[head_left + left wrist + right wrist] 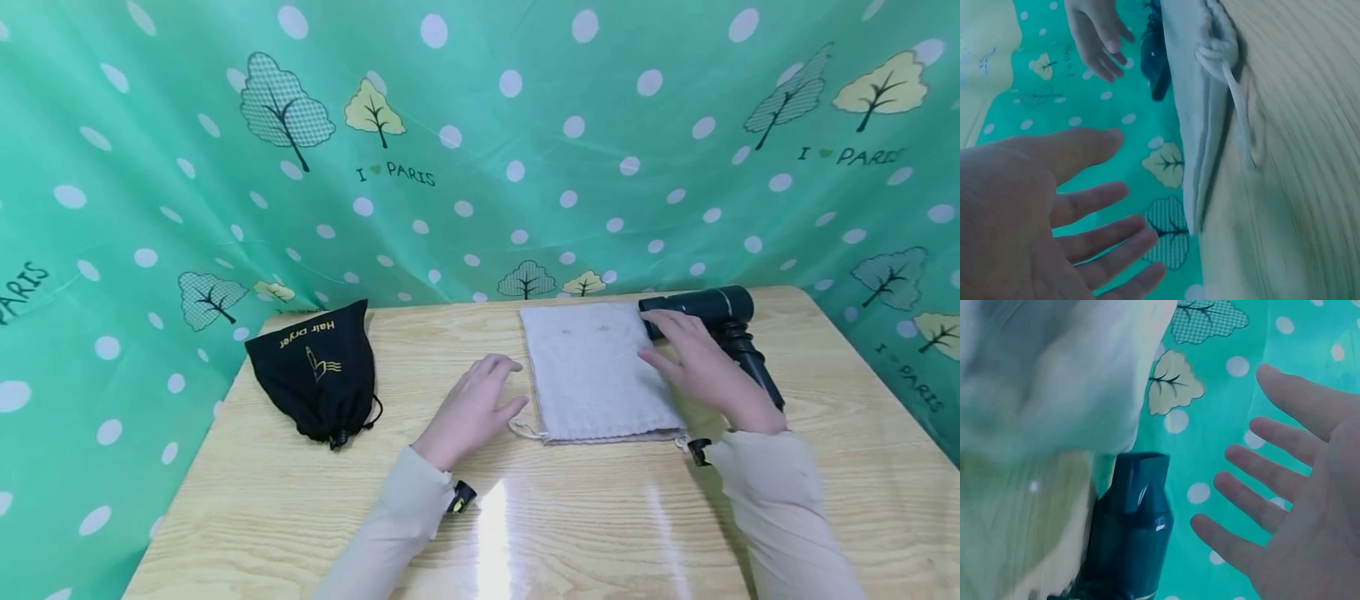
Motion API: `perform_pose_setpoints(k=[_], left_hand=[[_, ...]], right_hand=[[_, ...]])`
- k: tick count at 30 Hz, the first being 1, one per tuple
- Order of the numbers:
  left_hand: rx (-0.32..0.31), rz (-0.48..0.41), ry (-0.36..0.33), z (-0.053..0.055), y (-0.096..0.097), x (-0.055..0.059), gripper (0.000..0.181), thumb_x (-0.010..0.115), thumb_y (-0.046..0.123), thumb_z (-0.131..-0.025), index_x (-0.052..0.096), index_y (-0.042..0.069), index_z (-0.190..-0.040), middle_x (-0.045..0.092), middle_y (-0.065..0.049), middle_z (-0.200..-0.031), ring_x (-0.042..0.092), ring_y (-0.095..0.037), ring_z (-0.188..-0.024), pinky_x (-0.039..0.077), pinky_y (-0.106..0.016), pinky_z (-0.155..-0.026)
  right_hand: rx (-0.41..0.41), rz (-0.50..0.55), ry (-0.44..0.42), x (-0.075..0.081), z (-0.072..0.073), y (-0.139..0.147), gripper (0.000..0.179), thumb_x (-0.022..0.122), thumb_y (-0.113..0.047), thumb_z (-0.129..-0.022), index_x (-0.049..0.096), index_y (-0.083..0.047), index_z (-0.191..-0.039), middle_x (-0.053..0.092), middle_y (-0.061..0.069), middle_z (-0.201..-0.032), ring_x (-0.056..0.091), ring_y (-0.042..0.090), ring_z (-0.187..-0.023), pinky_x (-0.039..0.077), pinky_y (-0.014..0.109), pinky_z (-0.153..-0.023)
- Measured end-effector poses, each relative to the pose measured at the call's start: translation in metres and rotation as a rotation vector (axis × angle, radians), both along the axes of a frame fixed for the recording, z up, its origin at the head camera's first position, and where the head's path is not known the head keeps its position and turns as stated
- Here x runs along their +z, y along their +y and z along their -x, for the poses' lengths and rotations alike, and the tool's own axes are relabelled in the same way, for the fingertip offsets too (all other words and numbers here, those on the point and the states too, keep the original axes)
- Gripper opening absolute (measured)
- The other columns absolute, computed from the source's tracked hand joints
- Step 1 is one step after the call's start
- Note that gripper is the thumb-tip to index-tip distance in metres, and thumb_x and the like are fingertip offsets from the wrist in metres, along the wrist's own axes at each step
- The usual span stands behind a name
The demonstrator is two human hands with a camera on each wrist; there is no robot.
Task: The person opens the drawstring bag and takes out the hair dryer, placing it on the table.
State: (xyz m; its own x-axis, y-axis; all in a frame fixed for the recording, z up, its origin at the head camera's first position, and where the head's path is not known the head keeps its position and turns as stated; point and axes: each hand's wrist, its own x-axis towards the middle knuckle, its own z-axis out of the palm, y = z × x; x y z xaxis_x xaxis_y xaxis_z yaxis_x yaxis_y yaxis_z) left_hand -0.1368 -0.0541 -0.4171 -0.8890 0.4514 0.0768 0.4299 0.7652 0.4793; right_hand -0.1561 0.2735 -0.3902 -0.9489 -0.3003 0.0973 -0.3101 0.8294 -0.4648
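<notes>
A pale grey drawstring bag (600,375) lies flat on the table, its gathered edge and white cord facing the near side. Just left of it my left hand (474,408) hovers with fingers spread and nothing in the grasp. Over the bag's right edge is my right hand (705,367), fingers loosely extended, also holding nothing. A black hair dryer (705,307) lies beyond and right of that hand, its nozzle beside the bag's far right corner. In the right wrist view the dryer's nozzle (1141,481) shows next to the bag (1072,381).
A black drawstring pouch (318,367) with gold "Hair Dryer" lettering lies at the table's left. Behind the wooden table (360,533) hangs a green dotted cloth (465,150) with tree prints, which also runs along both sides.
</notes>
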Motion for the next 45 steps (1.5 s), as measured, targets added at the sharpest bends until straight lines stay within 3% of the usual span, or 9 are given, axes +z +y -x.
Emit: perform_pose_setpoints(k=[7, 12, 29, 34, 45], left_hand=[[0.02, 0.016, 0.108, -0.005, -0.02, -0.004, 0.041, 0.066, 0.027, -0.096, 0.057, 0.011, -0.132, 0.057, -0.008, -0.135, 0.052, -0.025, -0.128, 0.042, -0.044, -0.11], [0.026, 0.001, 0.174, -0.003, -0.027, -0.001, 0.036, 0.066, 0.025, -0.096, 0.059, 0.011, -0.129, 0.059, -0.008, -0.132, 0.054, -0.025, -0.125, 0.044, -0.045, -0.107], [0.095, -0.038, 0.195, 0.002, -0.064, 0.001, 0.031, 0.068, 0.02, -0.095, 0.062, 0.013, -0.124, 0.061, -0.006, -0.127, 0.055, -0.027, -0.121, 0.046, -0.047, -0.102], [0.137, -0.039, 0.2, 0.0, -0.077, 0.0, 0.03, 0.068, 0.021, -0.094, 0.063, 0.012, -0.123, 0.062, -0.008, -0.127, 0.055, -0.028, -0.122, 0.046, -0.049, -0.102], [0.218, -0.065, 0.218, -0.005, -0.113, 0.003, 0.029, 0.068, 0.021, -0.095, 0.064, 0.012, -0.122, 0.061, -0.009, -0.128, 0.056, -0.031, -0.12, 0.046, -0.051, -0.098]], right_hand=[[0.06, 0.03, -0.021, -0.005, 0.002, -0.031, 0.057, 0.059, -0.023, -0.101, 0.037, -0.001, -0.148, 0.035, 0.025, -0.152, 0.026, 0.044, -0.141, 0.027, 0.064, -0.112], [0.092, 0.05, -0.003, -0.007, 0.006, -0.053, 0.056, 0.06, -0.021, -0.1, 0.038, 0.0, -0.148, 0.038, 0.023, -0.15, 0.028, 0.042, -0.141, 0.027, 0.06, -0.114], [0.154, 0.1, -0.101, -0.014, 0.006, -0.119, 0.068, 0.061, -0.026, -0.1, 0.028, -0.003, -0.154, 0.034, 0.018, -0.156, 0.027, 0.036, -0.145, 0.027, 0.053, -0.119], [0.19, 0.113, -0.087, -0.016, 0.003, -0.138, 0.067, 0.061, -0.026, -0.099, 0.03, -0.001, -0.153, 0.037, 0.019, -0.154, 0.027, 0.037, -0.146, 0.023, 0.053, -0.12], [0.258, 0.087, -0.072, -0.018, -0.006, -0.195, 0.062, 0.059, -0.03, -0.1, 0.034, -0.007, -0.152, 0.041, 0.012, -0.153, 0.035, 0.028, -0.143, 0.031, 0.045, -0.118]])
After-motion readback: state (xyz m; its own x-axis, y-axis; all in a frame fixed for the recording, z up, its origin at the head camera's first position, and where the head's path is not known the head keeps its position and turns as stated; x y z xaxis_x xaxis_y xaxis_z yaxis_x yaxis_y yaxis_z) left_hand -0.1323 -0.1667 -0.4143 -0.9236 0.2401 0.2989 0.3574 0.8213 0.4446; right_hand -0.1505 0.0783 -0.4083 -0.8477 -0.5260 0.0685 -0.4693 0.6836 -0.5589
